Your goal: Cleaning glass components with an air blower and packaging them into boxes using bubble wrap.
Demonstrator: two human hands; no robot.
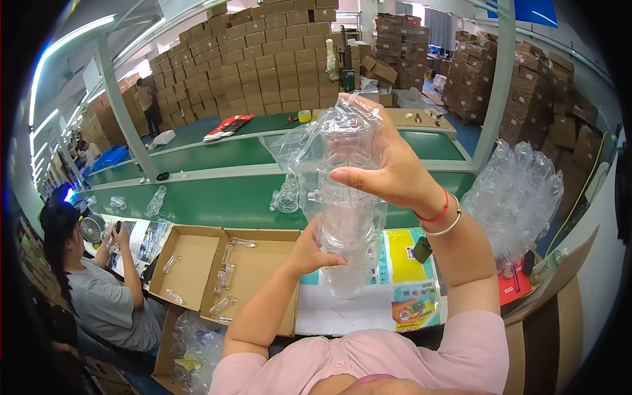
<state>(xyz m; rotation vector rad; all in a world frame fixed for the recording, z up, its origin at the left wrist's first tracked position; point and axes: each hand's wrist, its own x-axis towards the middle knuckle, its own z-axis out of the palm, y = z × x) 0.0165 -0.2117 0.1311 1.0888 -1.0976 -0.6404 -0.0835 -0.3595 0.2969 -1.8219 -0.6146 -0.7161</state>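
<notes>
The left hand (309, 253) grips the lower part of a clear plastic bottle in a crinkled transparent bag (345, 197), held upright above the worktop (336, 309); the right hand (388, 171) clasps its upper part. Beyond lie a green conveyor belt (217, 201) and stacked brown cardboard boxes (263, 59).

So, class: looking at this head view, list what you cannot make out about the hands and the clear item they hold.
- Clear plastic bottle: its shape is blurred by the crinkled clear bag around it.
- Left hand: its fingers are hidden behind the bottle.
- Right hand: its palm is turned away.
- Small clear pieces in the cardboard tray: too small to identify.
</notes>
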